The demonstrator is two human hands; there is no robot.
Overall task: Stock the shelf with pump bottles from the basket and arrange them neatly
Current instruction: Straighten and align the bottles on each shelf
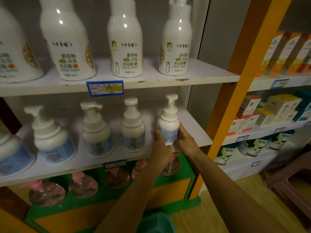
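A white pump bottle (168, 121) with a blue label stands upright at the right end of the middle shelf (198, 132). My left hand (162, 148) grips its left side and my right hand (186, 140) grips its right side, low on the label. Its base is hidden behind my hands. Several matching pump bottles (133, 130) stand in a row to its left along the same shelf. The teal basket (156, 223) shows at the bottom edge, below my arms.
Tall white bottles (125, 46) fill the top shelf. Clear bottles with pink pumps (83, 185) sit on the green bottom shelf. An orange post (235, 98) divides off shelves of boxes (282, 105) at right. A brown stool (292, 184) stands on the floor at right.
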